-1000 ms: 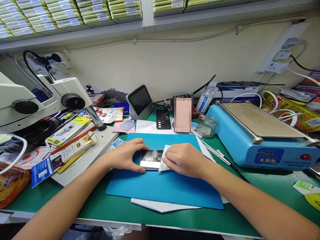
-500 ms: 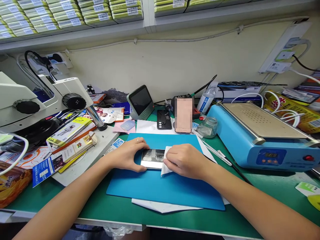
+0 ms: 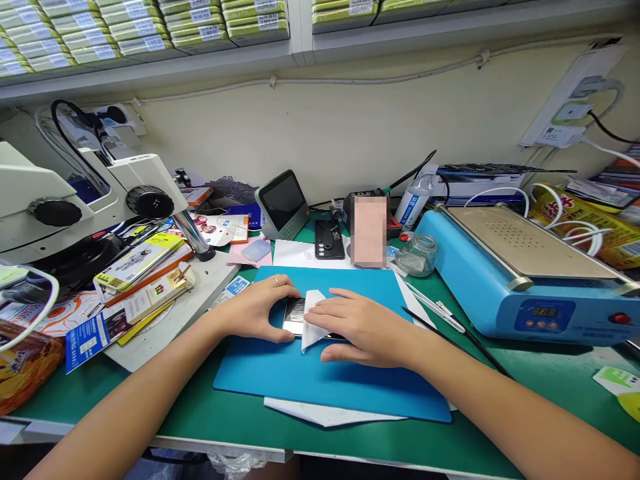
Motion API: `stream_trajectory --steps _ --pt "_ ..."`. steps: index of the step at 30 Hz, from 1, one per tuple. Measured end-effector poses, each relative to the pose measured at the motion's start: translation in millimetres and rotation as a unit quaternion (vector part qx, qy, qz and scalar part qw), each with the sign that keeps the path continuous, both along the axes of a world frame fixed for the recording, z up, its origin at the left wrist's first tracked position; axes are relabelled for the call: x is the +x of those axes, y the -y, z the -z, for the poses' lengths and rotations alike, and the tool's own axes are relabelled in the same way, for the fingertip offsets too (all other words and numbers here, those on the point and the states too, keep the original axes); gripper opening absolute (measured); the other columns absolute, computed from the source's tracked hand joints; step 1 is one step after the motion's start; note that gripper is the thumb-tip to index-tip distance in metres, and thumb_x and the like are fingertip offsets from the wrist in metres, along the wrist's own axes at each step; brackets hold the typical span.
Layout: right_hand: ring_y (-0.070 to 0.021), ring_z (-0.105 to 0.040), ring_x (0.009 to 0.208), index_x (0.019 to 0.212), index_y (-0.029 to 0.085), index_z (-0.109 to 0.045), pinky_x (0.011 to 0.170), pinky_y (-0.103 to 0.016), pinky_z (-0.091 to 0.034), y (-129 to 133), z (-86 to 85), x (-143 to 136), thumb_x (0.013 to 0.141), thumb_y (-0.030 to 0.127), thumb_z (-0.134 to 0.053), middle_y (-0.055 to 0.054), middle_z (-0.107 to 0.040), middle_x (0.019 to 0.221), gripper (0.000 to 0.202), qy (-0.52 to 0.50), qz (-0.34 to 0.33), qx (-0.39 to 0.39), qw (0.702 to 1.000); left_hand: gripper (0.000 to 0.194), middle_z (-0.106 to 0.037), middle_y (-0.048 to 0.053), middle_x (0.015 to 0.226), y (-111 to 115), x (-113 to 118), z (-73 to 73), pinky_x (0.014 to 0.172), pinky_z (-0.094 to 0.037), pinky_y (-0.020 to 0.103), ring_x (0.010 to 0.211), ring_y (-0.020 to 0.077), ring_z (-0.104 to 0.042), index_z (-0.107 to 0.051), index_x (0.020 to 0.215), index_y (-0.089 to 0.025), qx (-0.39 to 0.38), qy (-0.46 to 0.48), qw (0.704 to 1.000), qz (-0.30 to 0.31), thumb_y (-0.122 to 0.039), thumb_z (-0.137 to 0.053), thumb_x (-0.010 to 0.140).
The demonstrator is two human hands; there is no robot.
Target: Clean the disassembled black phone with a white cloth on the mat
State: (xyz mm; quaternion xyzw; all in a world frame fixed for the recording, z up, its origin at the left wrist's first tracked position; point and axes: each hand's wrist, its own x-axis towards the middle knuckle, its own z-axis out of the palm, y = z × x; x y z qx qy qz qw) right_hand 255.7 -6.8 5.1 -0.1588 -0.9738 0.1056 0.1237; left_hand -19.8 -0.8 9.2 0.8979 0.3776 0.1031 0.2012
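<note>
Head view: wiping looks unfinished, white wipe (image 3: 313, 331) under my flattened right hand (image 3: 367, 330), panel (image 3: 293, 321) held by my left hand (image 3: 250, 310).

The cloth (image 3: 311, 335) under the right hand (image 3: 363, 327) is plain white; the glossy panel (image 3: 295, 318) at the left hand (image 3: 256, 308) shows black and white with pale streaks. Beneath both hands, the mat (image 3: 320, 380) is solid bright blue, the tabletop (image 3: 200, 413) around it deep green. Beyond the grip stands a grey-green display (image 3: 283, 208) with a black screen; to its right, a light-blue machine (image 3: 495, 307) bears a tan plate (image 3: 545, 243) dotted dark.
</note>
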Motion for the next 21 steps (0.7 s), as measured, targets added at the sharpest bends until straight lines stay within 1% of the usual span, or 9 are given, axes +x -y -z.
stream_trajectory --steps 2,3,6,9,12,14,16,18,21 --pt "-0.0265 -0.049 0.138 0.151 0.019 -0.043 0.124 -0.051 -0.021 1.4 0.7 -1.5 0.097 0.056 -0.058 -0.012 -0.058 0.145 0.067 0.009 -0.006 -0.021 1.000 0.060 -0.057 0.006 0.116 -0.5 0.5 0.1 0.094 -0.049 0.037 0.107 0.0250 -0.058 -0.057 0.125 -0.020 0.000 0.001 1.000 0.001 -0.044 -0.079 0.074" --pt "-0.0266 -0.044 0.143 0.153 0.019 -0.039 0.125 -0.052 -0.016 2.4 0.9 -2.5 0.096 0.059 -0.057 -0.012 -0.054 0.149 0.072 0.012 -0.007 -0.030 0.999 0.058 -0.057 0.007 0.115 -0.7 0.8 0.0 0.093 -0.049 0.037 0.106 0.0248 -0.058 -0.058 0.123 -0.020 0.001 0.002 1.000 0.001 -0.044 -0.079 0.075" --pt "-0.0262 -0.036 0.148 0.156 0.019 -0.035 0.126 -0.053 -0.010 5.4 0.4 -5.0 0.097 0.062 -0.053 -0.012 -0.049 0.154 0.076 0.018 -0.015 -0.047 0.999 0.054 -0.058 0.007 0.114 -0.7 1.3 -0.5 0.092 -0.049 0.037 0.104 0.0246 -0.058 -0.059 0.121 -0.020 0.004 0.006 1.000 0.005 -0.045 -0.077 0.077" --pt "-0.0270 -0.040 0.146 0.153 0.017 -0.039 0.126 -0.056 -0.009 6.2 -1.1 -5.6 0.098 0.060 -0.054 -0.013 -0.051 0.152 0.072 0.024 -0.001 -0.047 0.999 0.057 -0.058 0.007 0.115 -0.4 0.8 -1.1 0.091 -0.049 0.037 0.105 0.0249 -0.058 -0.058 0.123 -0.021 -0.002 0.004 1.000 0.002 -0.046 -0.078 0.076" --pt "-0.0287 -0.049 0.139 0.149 0.016 -0.045 0.125 -0.058 -0.013 6.3 -2.5 -4.9 0.098 0.056 -0.055 -0.015 -0.058 0.144 0.065 0.022 0.024 -0.026 0.999 0.062 -0.058 0.007 0.118 -0.2 -0.2 -1.0 0.093 -0.049 0.037 0.108 0.0253 -0.058 -0.057 0.127 -0.021 -0.006 0.000 1.000 -0.004 -0.045 -0.080 0.075" --pt "-0.0289 -0.052 0.136 0.146 0.017 -0.048 0.124 -0.057 -0.014 6.7 -3.4 -4.2 0.097 0.059 -0.056 -0.015 -0.062 0.139 0.065 0.015 0.012 -0.013 1.000 0.063 -0.058 0.007 0.119 -0.1 -0.5 -0.8 0.094 -0.048 0.037 0.109 0.0253 -0.058 -0.057 0.128 -0.021 -0.004 0.001 1.000 0.000 -0.046 -0.081 0.075" --pt "-0.0279 -0.052 0.136 0.145 0.018 -0.049 0.125 -0.057 -0.009 6.9 -4.4 -3.2 0.095 0.062 -0.056 -0.013 -0.064 0.138 0.067 0.005 -0.010 -0.015 1.000 0.062 -0.058 0.007 0.119 -0.1 -0.4 -1.1 0.094 -0.049 0.038 0.108 0.0253 -0.058 -0.057 0.127 -0.021 -0.002 0.002 1.000 0.003 -0.047 -0.080 0.076" --pt "-0.0277 -0.052 0.136 0.146 0.018 -0.048 0.125 -0.059 -0.004 6.6 -5.5 -2.1 0.094 0.062 -0.057 -0.013 -0.063 0.139 0.069 -0.004 -0.012 -0.019 1.000 0.061 -0.058 0.007 0.118 0.0 0.0 -1.8 0.093 -0.049 0.038 0.107 0.0253 -0.058 -0.057 0.127 -0.022 -0.003 0.002 1.000 0.004 -0.047 -0.080 0.076" --pt "-0.0290 -0.054 0.133 0.147 0.016 -0.047 0.124 -0.061 -0.003 6.5 -6.8 -1.5 0.094 0.062 -0.059 -0.014 -0.063 0.139 0.071 -0.006 -0.003 -0.009 1.000 0.061 -0.059 0.007 0.118 0.2 0.4 -2.8 0.093 -0.049 0.038 0.108 0.0258 -0.059 -0.058 0.126 -0.022 -0.003 0.000 1.000 0.003 -0.048 -0.079 0.076"
